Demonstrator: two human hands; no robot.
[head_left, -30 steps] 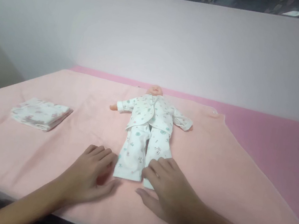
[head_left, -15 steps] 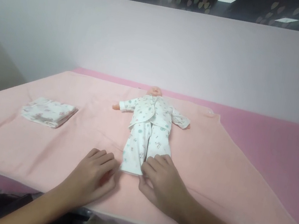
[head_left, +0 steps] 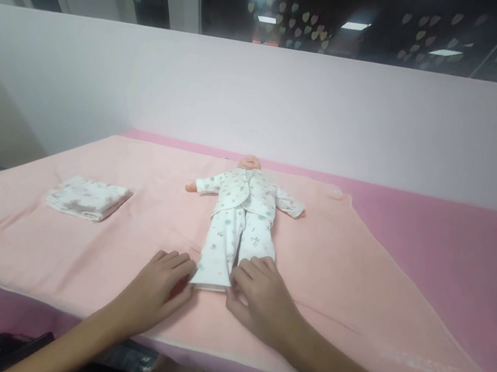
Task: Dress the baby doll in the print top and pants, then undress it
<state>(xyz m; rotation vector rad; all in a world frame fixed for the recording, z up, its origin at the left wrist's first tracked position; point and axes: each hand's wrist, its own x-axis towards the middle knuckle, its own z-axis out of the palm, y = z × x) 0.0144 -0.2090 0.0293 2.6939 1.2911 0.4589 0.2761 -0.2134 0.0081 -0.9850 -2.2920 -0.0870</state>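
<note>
Pressing the left hand (head_left: 158, 285) flat on the fleecy peach blanket (head_left: 333, 278), fingers together, tips touching one trouser hem. Curling the right hand (head_left: 262, 297) over the other hem; pinching or merely resting, cannot tell. Lying limp, face-up, mid-blanket: smooth plastic baby doll (head_left: 249, 162) in thin printed cotton pyjamas (head_left: 246, 201). Sitting well left: patterned cloth (head_left: 88, 197), folded square.

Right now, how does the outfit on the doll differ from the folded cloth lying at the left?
The outfit is spread out flat, worn on the doll, while the folded cloth is a compact stacked square. The outfit lies in the middle with the left hand and right hand at its trouser hems; the folded cloth lies apart at the left, untouched. Both are white with small prints and rest on the pink blanket.
</note>
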